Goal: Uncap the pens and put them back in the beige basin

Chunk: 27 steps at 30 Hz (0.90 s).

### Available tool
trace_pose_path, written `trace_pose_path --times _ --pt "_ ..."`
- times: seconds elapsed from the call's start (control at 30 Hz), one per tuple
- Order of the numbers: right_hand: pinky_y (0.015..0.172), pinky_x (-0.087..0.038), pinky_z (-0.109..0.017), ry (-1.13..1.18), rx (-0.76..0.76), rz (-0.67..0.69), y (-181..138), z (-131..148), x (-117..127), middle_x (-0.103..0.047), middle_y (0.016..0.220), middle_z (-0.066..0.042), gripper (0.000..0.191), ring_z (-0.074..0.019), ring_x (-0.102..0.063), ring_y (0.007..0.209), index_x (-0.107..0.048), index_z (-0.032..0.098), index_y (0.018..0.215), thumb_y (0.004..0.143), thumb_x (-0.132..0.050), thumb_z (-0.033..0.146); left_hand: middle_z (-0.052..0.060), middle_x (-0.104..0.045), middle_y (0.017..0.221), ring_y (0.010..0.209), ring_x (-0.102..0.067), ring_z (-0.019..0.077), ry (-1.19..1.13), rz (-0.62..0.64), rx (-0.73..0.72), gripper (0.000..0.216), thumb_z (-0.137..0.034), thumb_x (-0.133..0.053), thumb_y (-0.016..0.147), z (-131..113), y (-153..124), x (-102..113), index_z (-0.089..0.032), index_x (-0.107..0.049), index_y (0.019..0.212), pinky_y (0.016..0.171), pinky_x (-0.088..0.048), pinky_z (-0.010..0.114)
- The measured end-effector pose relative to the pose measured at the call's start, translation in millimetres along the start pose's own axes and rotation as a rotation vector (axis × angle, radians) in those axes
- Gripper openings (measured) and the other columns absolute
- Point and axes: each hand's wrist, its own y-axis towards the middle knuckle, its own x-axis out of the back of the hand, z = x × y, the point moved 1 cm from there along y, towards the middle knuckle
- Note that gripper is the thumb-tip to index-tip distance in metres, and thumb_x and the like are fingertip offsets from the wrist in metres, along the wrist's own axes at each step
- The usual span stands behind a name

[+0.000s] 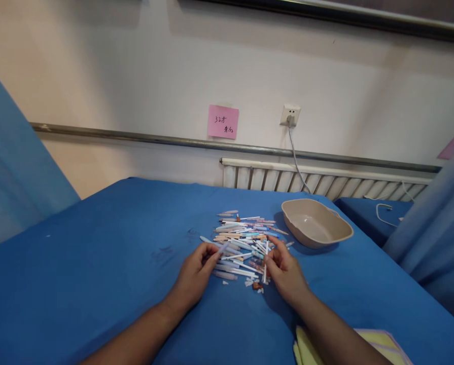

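Between the thumb and fingers of my left hand is a pale lavender pen barrel, pointing up to the right. My right hand pinches a thin white pen refill, held nearly upright. Both hands are at the near side of a loose pile of pen parts, with barrels and white refills lying across one another. Small white pieces and a brown piece lie at the pile's front edge. My hands cover some of the parts.
A beige plastic basin stands right of the pile on the blue-covered table. Yellow cloth-like material lies under my right forearm. Behind are a radiator and a plugged-in cord. Blue curtains hang at both sides.
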Motion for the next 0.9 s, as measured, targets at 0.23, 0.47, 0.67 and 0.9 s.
trace_pose_path --times 0.23,0.47,0.67,0.9 --pt "0.051 -0.037 -0.022 -0.004 0.017 0.035 -1 -1 -3 -0.048 0.060 0.006 0.051 -0.0112 -0.047 0.052 -0.043 0.018 0.130 0.081 -0.051 0.030 0.004 -0.067 0.090 0.082 -0.060 0.0195 -0.136 0.037 0.046 0.029 -0.038 -0.056 0.080 -1 -1 -4 -0.017 -0.062 0.100 0.073 -0.046 0.027" --pt "0.055 -0.042 -0.022 -0.067 0.046 0.057 -1 -5 -5 -0.054 0.066 0.004 0.049 -0.0118 -0.051 0.057 -0.046 0.020 0.129 0.082 -0.053 0.032 0.003 -0.068 0.094 0.087 -0.060 0.0199 -0.087 0.179 -0.012 0.024 -0.036 -0.053 0.084 -2 -6 -5 -0.019 -0.065 0.097 0.079 -0.045 0.027" --pt "0.051 -0.047 -0.023 0.028 0.031 0.187 -7 2 -9 -0.052 0.066 0.004 0.040 -0.0119 -0.054 0.054 -0.050 0.023 0.122 0.083 -0.052 0.035 0.002 -0.067 0.093 0.088 -0.060 0.0188 -0.107 0.202 -0.032 0.020 -0.032 -0.052 0.086 -1 -6 -6 -0.019 -0.063 0.097 0.080 -0.045 0.027" --pt "0.054 -0.047 -0.021 -0.039 0.081 0.254 -13 12 -9 -0.051 0.067 0.005 0.040 -0.0109 -0.057 0.055 -0.047 0.024 0.125 0.085 -0.050 0.029 0.002 -0.062 0.084 0.076 -0.057 0.0159 -0.220 0.097 0.046 0.022 -0.033 -0.054 0.083 12 0 -5 -0.016 -0.059 0.095 0.072 -0.046 0.026"
